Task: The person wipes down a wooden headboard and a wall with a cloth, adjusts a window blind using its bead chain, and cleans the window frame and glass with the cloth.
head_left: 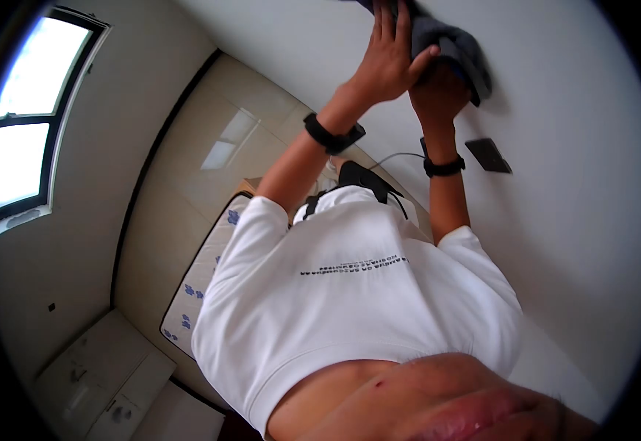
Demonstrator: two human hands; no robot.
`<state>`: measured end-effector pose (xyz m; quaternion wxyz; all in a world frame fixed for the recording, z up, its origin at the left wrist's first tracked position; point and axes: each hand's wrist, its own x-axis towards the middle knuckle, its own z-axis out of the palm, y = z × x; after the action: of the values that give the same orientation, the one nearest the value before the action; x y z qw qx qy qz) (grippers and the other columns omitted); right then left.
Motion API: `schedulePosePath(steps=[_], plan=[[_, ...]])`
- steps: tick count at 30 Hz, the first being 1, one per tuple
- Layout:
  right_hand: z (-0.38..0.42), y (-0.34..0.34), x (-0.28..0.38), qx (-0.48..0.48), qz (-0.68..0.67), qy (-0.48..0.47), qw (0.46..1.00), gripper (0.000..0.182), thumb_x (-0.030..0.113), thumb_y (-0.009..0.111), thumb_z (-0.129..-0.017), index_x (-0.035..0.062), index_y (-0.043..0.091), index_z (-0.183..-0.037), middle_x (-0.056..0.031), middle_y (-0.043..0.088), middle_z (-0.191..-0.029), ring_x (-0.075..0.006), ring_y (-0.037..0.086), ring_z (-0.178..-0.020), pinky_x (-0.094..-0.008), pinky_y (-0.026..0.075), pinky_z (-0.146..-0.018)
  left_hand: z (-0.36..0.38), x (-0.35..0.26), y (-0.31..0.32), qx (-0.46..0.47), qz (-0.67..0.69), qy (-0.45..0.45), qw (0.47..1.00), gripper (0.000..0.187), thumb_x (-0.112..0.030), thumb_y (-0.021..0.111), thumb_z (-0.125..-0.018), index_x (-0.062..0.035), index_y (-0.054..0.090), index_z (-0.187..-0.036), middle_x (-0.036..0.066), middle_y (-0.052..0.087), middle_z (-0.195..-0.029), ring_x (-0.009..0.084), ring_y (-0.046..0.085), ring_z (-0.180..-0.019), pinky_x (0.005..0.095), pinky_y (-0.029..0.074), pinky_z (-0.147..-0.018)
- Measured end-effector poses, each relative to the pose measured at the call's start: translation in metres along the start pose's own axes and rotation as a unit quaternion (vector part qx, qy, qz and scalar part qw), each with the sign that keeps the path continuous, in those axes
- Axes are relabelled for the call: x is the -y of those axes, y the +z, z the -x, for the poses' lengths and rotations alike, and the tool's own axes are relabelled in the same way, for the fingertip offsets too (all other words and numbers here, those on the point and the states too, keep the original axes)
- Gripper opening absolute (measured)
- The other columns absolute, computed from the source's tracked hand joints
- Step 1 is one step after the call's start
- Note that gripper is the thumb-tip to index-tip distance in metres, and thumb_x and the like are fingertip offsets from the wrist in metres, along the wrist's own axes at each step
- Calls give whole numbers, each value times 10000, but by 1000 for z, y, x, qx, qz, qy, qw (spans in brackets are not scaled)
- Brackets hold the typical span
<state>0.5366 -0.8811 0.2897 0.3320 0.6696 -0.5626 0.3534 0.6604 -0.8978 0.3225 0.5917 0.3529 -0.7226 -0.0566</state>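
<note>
A dark grey cloth (449, 40) is bunched against the white wall at the top of the view, its upper part cut off by the frame. My left hand (387, 62) lies on the cloth's left side, fingers stretched upward and thumb out to the right. Close beside it, my right hand (442, 92) reaches up into the cloth, which folds over its fingers and hides most of them. Black bands circle both wrists, the left one (333, 134) and the right one (444, 166).
A dark wall plate (488, 156) is below my right hand, and a thin cable (394, 156) runs near it. A mattress with blue flowers (188, 294) is on the tiled floor (166, 169). A window (26, 110) is at left, white cabinets (107, 375) at lower left.
</note>
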Motion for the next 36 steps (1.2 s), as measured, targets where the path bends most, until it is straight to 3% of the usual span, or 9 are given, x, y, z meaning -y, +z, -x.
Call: schedulePosePath(steps=[2, 9, 11, 15, 18, 24, 28, 33, 36], plan=[[-8, -14, 7, 74, -58, 28, 995, 589, 337, 750, -738, 67, 575, -1231, -144, 630, -1164, -371, 580, -1044, -459, 432, -935, 5, 27, -7, 113, -25, 4, 993, 892, -447, 603, -889, 108, 173, -1442, 405, 180, -1442, 573, 214, -1325, 548, 231, -1107], [0, 13, 35, 139, -125, 8, 982, 371, 213, 702, -763, 93, 637, -1108, -113, 620, -1160, -294, 572, -1076, -414, 453, -898, 51, 59, -6, 127, 11, -87, 988, 849, -362, 553, -900, 84, 103, -1465, 388, 165, -1461, 559, 186, -1350, 527, 202, -1129], [13, 35, 55, 145, -144, 14, 979, 371, 203, 707, -753, 101, 643, -1104, -103, 635, -1135, -275, 591, -1067, -395, 468, -906, 78, 95, -12, 149, 62, -201, 966, 854, -342, 537, -905, 75, 55, -1474, 380, 142, -1476, 553, 168, -1365, 519, 202, -1132], [31, 68, 84, 160, -228, -56, 959, 439, 206, 728, -733, 75, 616, -1137, -129, 633, -1131, -296, 579, -1123, -422, 446, -974, 54, 142, -60, 304, -5, -239, 922, 640, -151, 463, -919, 94, 182, -1440, 362, 147, -1492, 504, 127, -1409, 473, 168, -1159], [34, 86, 93, 239, -288, -46, 926, 480, 192, 745, -723, 10, 573, -1132, -211, 594, -1124, -387, 551, -1101, -487, 427, -959, -17, 128, -112, 534, 18, -253, 807, 520, -137, 411, -991, -26, 268, -1478, 208, 340, -1496, 331, 311, -1401, 369, 263, -1145], [-63, 66, 96, 130, -236, -25, 963, 506, 217, 754, -701, 36, 572, -1137, -200, 617, -1077, -376, 611, -988, -451, 480, -873, -82, 108, -152, 354, 213, -66, 908, 499, -37, 428, -981, -88, 351, -1472, 108, 323, -1536, 295, 270, -1430, 381, 247, -1159], [-117, 29, 97, 30, -247, 24, 968, 438, 229, 724, -730, 66, 609, -1121, -150, 658, -1039, -325, 656, -923, -407, 507, -851, -95, 97, -155, 286, 146, -50, 946, 543, -70, 514, -953, -121, 364, -1472, 153, 307, -1533, 330, 260, -1429, 422, 230, -1164], [-106, 52, 102, 22, -308, -6, 951, 337, 217, 722, -747, 86, 662, -1051, -111, 682, -985, -298, 668, -892, -404, 503, -860, -48, 158, -127, 280, 64, -53, 956, 646, -192, 607, -912, -155, 322, -1491, 177, 225, -1557, 378, 183, -1443, 450, 219, -1166], [-80, 71, 116, 134, -273, -42, 952, 331, 186, 734, -735, 122, 671, -1053, -113, 678, -1017, -294, 651, -954, -413, 492, -884, -2, 208, -105, 266, -29, -47, 962, 846, -176, 729, -720, -99, 345, -1470, 197, 266, -1532, 416, 188, -1431, 450, 209, -1166]])
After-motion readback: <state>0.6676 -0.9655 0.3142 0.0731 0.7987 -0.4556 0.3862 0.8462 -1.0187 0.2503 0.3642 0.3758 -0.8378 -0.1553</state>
